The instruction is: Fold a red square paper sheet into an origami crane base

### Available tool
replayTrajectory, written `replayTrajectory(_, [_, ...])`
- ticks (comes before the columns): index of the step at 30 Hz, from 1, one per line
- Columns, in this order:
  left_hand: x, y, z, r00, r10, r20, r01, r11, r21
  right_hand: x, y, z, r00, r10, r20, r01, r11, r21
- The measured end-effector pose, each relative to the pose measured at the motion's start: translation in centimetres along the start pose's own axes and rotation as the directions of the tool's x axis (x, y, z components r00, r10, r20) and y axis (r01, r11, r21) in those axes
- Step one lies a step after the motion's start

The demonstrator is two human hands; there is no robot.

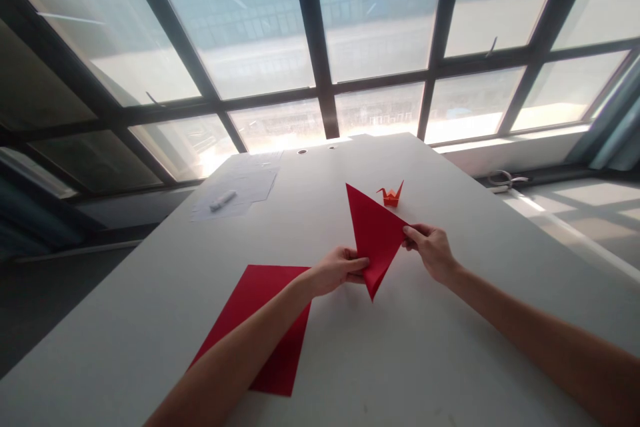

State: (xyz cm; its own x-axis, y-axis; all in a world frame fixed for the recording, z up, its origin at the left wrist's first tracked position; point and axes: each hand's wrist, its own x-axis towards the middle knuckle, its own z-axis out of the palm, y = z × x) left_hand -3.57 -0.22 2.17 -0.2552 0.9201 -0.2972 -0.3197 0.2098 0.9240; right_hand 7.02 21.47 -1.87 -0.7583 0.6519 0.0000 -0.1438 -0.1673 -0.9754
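Note:
Between my two hands a sheet of red paper (376, 233), folded into a triangle, is held up over the white table. My left hand (340, 270) pinches its lower left edge, thumb on the near face. At the right corner, my right hand (430, 247) grips the paper between thumb and fingers. One point of the triangle is up and another hangs down, where the layers part slightly. Just behind it stands a small orange-red paper crane (391, 195). Under my left forearm lies a flat red sheet (277, 293), partly covered by the arm.
The white table (400, 360) reaches toward large framed windows (375, 13). White papers (263, 183) lie at its far left, with a whitish rolled or tube-like item (223, 201) on them. A pale cable (505, 179) is coiled beyond the table's right edge.

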Motion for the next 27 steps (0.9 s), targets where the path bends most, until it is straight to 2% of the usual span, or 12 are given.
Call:
replayTrajectory(5, [-0.3, -0.2, 0.3, 0.999, -0.020, 0.047, 0.014, 0.993, 0.120, 0.4, -0.1, -0.1, 0.999, -0.023, -0.049, 0.024, 1.000, 0.014])
replayTrajectory(11, [-0.2, -0.7, 0.2, 0.995, -0.094, 0.018, 0.089, 0.981, 0.172, 1.0, -0.3, -0.5, 0.992, -0.037, -0.122, 0.041, 0.998, 0.036])
replayTrajectory(22, [0.0, -0.8, 0.4, 0.998, -0.070, 0.003, 0.068, 0.976, 0.206, 2.2, 0.4, -1.2, 0.986, -0.062, -0.157, 0.074, 0.995, 0.066])
replayTrajectory(27, [0.0, -1.0, 0.3, 0.997, -0.070, -0.009, 0.071, 0.983, 0.170, 2.4, 0.2, -1.4, 0.983, -0.065, -0.174, 0.081, 0.993, 0.088])
